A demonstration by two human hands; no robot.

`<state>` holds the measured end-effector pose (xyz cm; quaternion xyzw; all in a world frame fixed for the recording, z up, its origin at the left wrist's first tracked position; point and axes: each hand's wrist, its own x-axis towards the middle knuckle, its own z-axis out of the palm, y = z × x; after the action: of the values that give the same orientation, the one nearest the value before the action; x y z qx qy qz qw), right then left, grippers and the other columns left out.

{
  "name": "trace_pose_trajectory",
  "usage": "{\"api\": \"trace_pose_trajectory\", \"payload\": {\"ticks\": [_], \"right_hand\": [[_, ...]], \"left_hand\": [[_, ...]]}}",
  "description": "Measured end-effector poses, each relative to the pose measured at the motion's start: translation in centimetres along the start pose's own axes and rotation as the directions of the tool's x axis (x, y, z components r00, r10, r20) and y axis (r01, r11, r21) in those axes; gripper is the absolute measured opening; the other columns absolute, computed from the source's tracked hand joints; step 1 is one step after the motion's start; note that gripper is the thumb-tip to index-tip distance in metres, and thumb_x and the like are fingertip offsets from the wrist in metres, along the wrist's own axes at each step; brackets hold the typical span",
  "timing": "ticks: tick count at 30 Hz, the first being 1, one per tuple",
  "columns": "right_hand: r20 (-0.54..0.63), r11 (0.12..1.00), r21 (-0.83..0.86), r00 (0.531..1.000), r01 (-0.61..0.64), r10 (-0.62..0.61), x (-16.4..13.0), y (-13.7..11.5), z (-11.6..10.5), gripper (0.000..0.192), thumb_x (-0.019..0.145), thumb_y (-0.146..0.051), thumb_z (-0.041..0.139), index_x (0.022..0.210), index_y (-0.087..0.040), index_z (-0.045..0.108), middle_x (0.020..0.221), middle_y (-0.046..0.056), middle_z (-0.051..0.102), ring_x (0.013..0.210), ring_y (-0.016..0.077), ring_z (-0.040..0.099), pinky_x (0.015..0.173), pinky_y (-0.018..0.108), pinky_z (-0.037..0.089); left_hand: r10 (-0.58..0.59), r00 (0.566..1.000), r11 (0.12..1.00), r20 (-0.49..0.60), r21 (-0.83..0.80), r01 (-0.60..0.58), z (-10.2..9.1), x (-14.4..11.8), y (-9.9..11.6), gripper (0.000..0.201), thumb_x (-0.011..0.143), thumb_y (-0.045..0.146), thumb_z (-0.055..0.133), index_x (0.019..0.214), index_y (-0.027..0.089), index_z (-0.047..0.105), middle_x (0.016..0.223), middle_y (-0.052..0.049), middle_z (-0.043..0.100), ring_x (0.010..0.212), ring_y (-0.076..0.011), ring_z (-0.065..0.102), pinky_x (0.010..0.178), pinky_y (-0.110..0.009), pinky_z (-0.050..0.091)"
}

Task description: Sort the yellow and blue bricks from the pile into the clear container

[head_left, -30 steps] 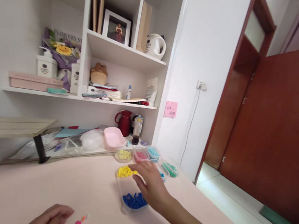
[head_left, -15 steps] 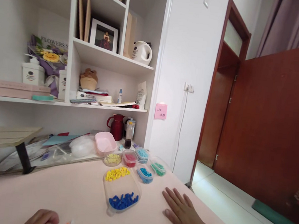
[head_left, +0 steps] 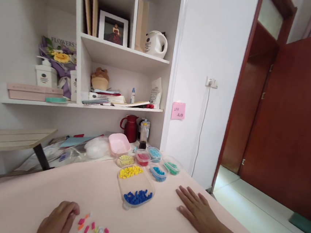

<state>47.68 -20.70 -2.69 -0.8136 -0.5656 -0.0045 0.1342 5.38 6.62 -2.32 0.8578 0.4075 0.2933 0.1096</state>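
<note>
A small scatter of loose beads (head_left: 92, 231), pink, orange and white, lies on the pale pink table (head_left: 40, 193) at the near edge of the view, and the left hand (head_left: 58, 222) rests right beside it with its fingers curled down toward the nearest pieces; whether a bead is pinched between the fingertips cannot be told, since they are turned away from the camera. The right hand (head_left: 197, 212) lies flat and open on the table, palm down, fingers spread, holding nothing and well apart from the beads, which reads as a hand simply braced on the surface. Between the two hands and a little farther off sits a clear oblong tray (head_left: 135, 186) with a heap of yellow beads (head_left: 130, 171) at its far end and a heap of dark blue beads (head_left: 137, 197) at its near end, kept apart by colour. Behind it stands a cluster of small round tubs (head_left: 151, 162), each with one colour: pale yellow, red, light blue, blue and green. A pink dish (head_left: 119, 144) and a clear bag of white stuffing (head_left: 96, 147) lie at the back of the table, near a dark red jug (head_left: 129, 128). Above rise white shelves (head_left: 122, 56) carrying a framed picture, a white kettle (head_left: 156, 44), bottles and a bouquet. A pink sticky note (head_left: 178, 111) is stuck to the white wall, and a dark wooden door (head_left: 295, 119) stands to the right.
</note>
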Motion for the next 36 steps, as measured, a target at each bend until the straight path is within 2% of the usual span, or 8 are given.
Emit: {"api": "trace_pose_trajectory", "payload": {"ticks": [6, 11, 14, 18, 22, 25, 29, 36], "right_hand": [[0.008, 1.0, -0.006, 1.0, -0.011, 0.011, 0.6, 0.3, 0.2, 0.062, 0.094, -0.067, 0.026, 0.15, -0.04, 0.025, 0.156, -0.004, 0.029, 0.146, 0.0306, 0.02, 0.118, 0.057, 0.015], [0.008, 1.0, -0.015, 1.0, -0.013, 0.014, 0.5, 0.4, 0.7, 0.062, 0.094, -0.067, 0.025, 0.15, -0.041, 0.027, 0.157, -0.005, 0.029, 0.146, 0.031, 0.021, 0.117, 0.058, 0.016], [0.015, 0.999, -0.029, 1.0, -0.018, 0.019, 0.3, 0.0, 0.0, 0.061, 0.094, -0.065, 0.026, 0.149, -0.04, 0.031, 0.157, -0.003, 0.031, 0.146, 0.0314, 0.022, 0.115, 0.058, 0.018], [-0.029, 1.0, -0.022, 1.0, 0.0, -0.001, 0.6, -1.8, -2.2, 0.053, 0.093, -0.052, 0.041, 0.141, -0.031, 0.049, 0.147, 0.008, 0.048, 0.136, 0.0341, 0.041, 0.108, 0.055, 0.031], [-0.048, 1.0, 0.01, 0.998, 0.029, -0.029, 2.1, -5.1, -3.5, 0.049, 0.091, -0.028, 0.044, 0.14, -0.031, 0.047, 0.131, 0.009, 0.057, 0.103, 0.0233, 0.063, 0.091, 0.038, 0.045], [-0.038, 0.995, 0.052, 0.995, 0.09, -0.088, 3.4, -7.9, -3.1, 0.048, 0.089, -0.025, 0.048, 0.137, -0.034, 0.048, 0.124, 0.004, 0.058, 0.092, 0.0165, 0.065, 0.081, 0.028, 0.047], [-0.008, 0.992, 0.055, 0.994, 0.11, -0.11, 4.8, -10.6, -1.7, 0.045, 0.083, -0.02, 0.054, 0.125, -0.032, 0.057, 0.117, 0.002, 0.062, 0.094, 0.0181, 0.064, 0.077, 0.026, 0.043], [0.005, 0.999, 0.035, 0.999, 0.033, -0.033, 5.6, -10.8, -0.9, 0.029, 0.082, -0.017, 0.049, 0.104, -0.026, 0.065, 0.099, 0.002, 0.069, 0.09, 0.019, 0.062, 0.07, 0.026, 0.036]], "left_hand": [[-0.009, 1.0, 0.999, 0.023, -0.037, 0.01, -0.7, 0.2, 1.1, 0.021, 0.083, 0.028, 0.041, 0.073, 0.027, 0.059, 0.083, -0.001, 0.067, 0.08, -0.0193, 0.065, 0.074, -0.031, 0.049], [0.003, 1.0, 0.994, -0.002, -0.113, -0.003, -0.5, 0.4, 0.4, 0.025, 0.084, 0.031, 0.041, 0.071, 0.027, 0.062, 0.082, -0.001, 0.069, 0.081, -0.0201, 0.067, 0.076, -0.032, 0.051], [0.01, 1.0, 0.994, 0.003, -0.106, -0.01, -0.5, 0.5, 0.0, 0.027, 0.085, 0.032, 0.039, 0.072, 0.026, 0.063, 0.083, -0.002, 0.069, 0.082, -0.0204, 0.067, 0.078, -0.033, 0.051], [-0.006, 0.999, 0.995, 0.035, -0.101, 0.01, -0.5, 0.5, 0.2, 0.027, 0.085, 0.031, 0.038, 0.075, 0.026, 0.063, 0.088, -0.003, 0.069, 0.088, -0.0218, 0.065, 0.082, -0.036, 0.049], [-0.013, 0.998, 0.999, 0.065, -0.045, 0.016, -0.5, 0.4, 0.5, 0.029, 0.086, 0.035, 0.037, 0.079, 0.026, 0.063, 0.092, -0.004, 0.068, 0.091, -0.0232, 0.064, 0.082, -0.038, 0.047], [-0.002, 0.997, 0.999, 0.072, 0.033, 0.0, -0.4, 0.3, 0.7, 0.031, 0.087, 0.035, 0.035, 0.081, 0.026, 0.063, 0.093, -0.004, 0.068, 0.091, -0.022, 0.064, 0.081, -0.036, 0.047], [-0.009, 0.998, 0.997, 0.067, 0.076, 0.004, -0.3, 0.4, 0.7, 0.03, 0.086, 0.033, 0.035, 0.081, 0.026, 0.063, 0.094, -0.004, 0.068, 0.09, -0.0212, 0.065, 0.079, -0.034, 0.048], [-0.015, 0.998, 0.998, 0.066, 0.059, 0.011, -0.3, 0.4, 0.4, 0.029, 0.085, 0.029, 0.034, 0.079, 0.027, 0.063, 0.091, -0.003, 0.068, 0.089, -0.02, 0.066, 0.079, -0.033, 0.049]]}}
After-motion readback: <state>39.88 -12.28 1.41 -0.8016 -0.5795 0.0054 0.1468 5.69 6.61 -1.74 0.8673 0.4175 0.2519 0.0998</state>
